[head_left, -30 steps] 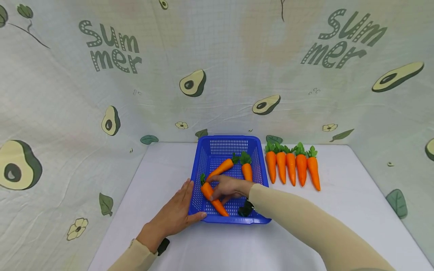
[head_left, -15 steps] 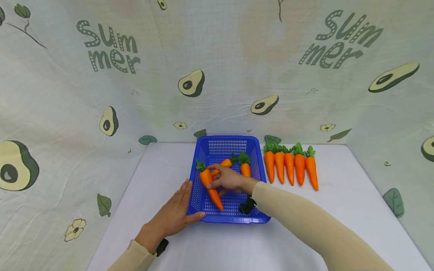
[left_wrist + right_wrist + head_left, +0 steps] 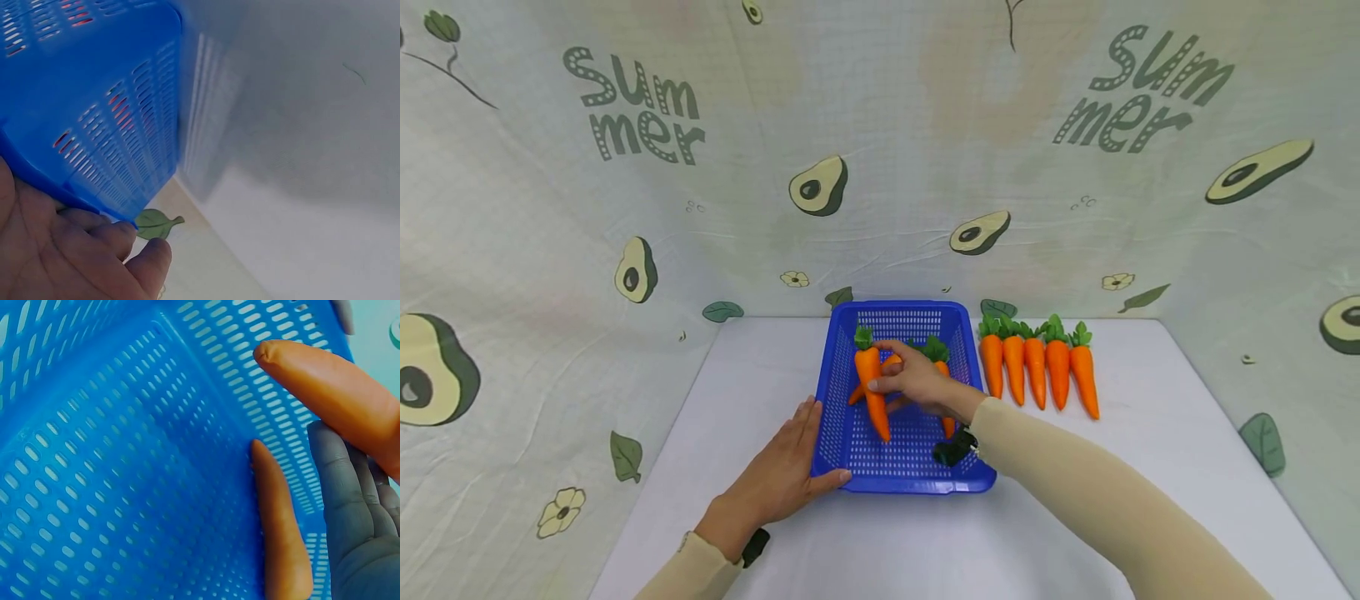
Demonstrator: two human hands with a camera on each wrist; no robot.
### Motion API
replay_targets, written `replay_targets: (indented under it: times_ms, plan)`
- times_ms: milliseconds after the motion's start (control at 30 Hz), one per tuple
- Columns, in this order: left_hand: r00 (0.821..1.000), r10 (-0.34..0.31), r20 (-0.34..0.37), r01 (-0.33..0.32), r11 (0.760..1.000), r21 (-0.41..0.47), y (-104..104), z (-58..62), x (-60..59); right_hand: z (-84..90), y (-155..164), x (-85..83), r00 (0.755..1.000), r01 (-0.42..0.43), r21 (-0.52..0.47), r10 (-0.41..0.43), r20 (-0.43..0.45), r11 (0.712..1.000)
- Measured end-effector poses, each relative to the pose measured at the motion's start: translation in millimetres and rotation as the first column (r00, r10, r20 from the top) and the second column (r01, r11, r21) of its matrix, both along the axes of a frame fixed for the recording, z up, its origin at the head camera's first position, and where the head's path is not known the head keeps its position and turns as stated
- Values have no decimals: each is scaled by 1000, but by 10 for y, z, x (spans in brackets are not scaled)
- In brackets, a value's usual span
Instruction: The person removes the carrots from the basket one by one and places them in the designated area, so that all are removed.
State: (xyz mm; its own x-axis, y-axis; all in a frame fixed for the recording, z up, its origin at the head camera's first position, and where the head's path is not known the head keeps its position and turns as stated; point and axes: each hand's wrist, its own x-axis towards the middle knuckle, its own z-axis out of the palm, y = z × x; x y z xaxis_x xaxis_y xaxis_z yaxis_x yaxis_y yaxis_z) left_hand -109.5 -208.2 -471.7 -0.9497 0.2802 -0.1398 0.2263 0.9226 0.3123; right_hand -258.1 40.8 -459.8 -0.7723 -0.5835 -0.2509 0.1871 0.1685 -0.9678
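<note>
My right hand (image 3: 917, 379) is inside the blue perforated basket (image 3: 917, 485) and grips an orange carrot (image 3: 872, 387) with green leaves by its upper body. In the right wrist view the held carrot (image 3: 331, 387) points its tip into the basket, raised above the floor. Partly behind it lies a second carrot (image 3: 856, 395); a third carrot (image 3: 942, 368) lies along the right side, half covered by my wrist. My left hand (image 3: 775, 467) rests against the basket's near left corner, fingers extended along the outer wall. Close up, that hand (image 3: 81, 250) touches the blue rim.
Several carrots (image 3: 1035, 371) lie in a row on the white table (image 3: 1150, 467), right of the basket, leaves toward the back. A printed cloth (image 3: 895, 167) with avocados hangs behind and at both sides. A dark wrist device (image 3: 955, 448) is on the right wrist.
The right hand has lifted the carrot from the basket's near left area and carried it toward the back, turning it more upright in view. The left hand has stayed at the basket.
</note>
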Motion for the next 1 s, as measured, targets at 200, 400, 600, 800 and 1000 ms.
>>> replay_targets:
  times_ms: [200,400,600,800,1000]
  plan:
    - [1000,-6,0,6,1000,-12,2,18,-4,78,118,-2,999,36,-11,-36,-7,999]
    - [999,-31,-35,28,996,-82,-2,33,-14,142,212,-2,997,80,-15,-80,-16,997]
    - [997,-57,-57,49,990,-130,2,65,-22,202,313,-15,995,99,-27,-100,-24,995]
    - [998,-42,-41,37,992,-119,17,71,-15,224,435,-47,990,132,-32,-133,-40,991]
    - [999,-34,-31,31,994,-103,22,63,-1,266,580,-80,979,190,-77,-195,-65,979]
